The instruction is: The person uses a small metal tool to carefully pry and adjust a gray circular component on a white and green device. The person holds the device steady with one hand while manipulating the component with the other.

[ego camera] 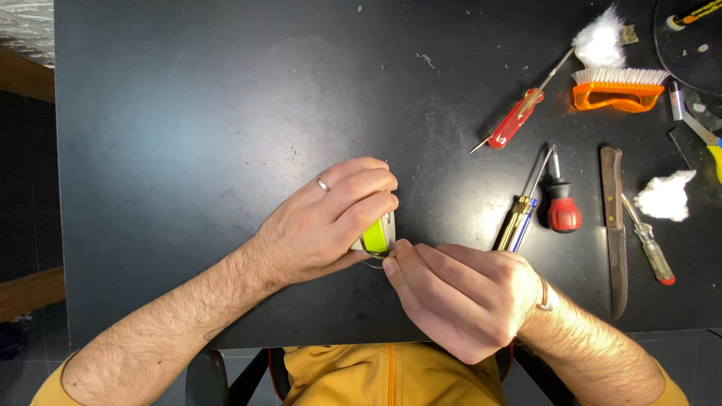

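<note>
While both hands (391,244) grip spool (376,237), near table edge (316,338)

Work surface: one black table (188,113), matte top, marked with pale scuffs, smears and small white specks; a soft sheen of overhead light spreads across its upper middle. Straight left edge, near edge running along the bottom of the view.

Left margin: dark floor or recess beside the table, crossed by two brown wooden members (26,75), one high, one low. Upper left corner: a pale, crinkled, silvery sheet (26,26).

Below the near edge: grey floor (699,368), and parts of a dark chair frame (207,376).

Upper right corner: edge of a dark round tray (681,64) resting on the tabletop.
</note>
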